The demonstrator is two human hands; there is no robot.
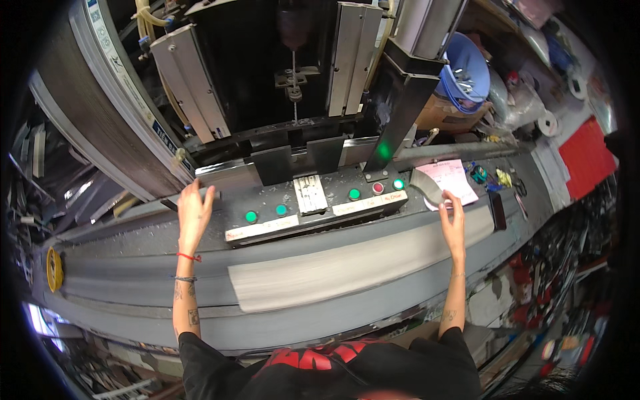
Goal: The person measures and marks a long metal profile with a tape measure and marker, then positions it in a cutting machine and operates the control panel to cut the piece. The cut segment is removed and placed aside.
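My left hand (195, 212) is at the left end of a machine bed, beside a long metal profile (230, 179). Its thumb stands apart from the fingers, and nothing shows in its grasp. On the right, the thumb and forefinger of my right hand (453, 219) close on the edge of a grey curved piece (429, 185). That piece lies partly over a pink printed sheet (453, 176). Between my arms, a long pale strip (353, 264) lies along the grey bench. Behind it is a control box (317, 217) with green buttons and one red button.
Two metal cylinders (191, 83) (354, 60) of the machine rise behind the control box. At the far right are a blue bucket (465, 70), a cardboard box (445, 115) and a red sheet (587, 157). A yellow tape roll (54, 269) lies at the left. A dark phone-like object (497, 211) is near my right hand.
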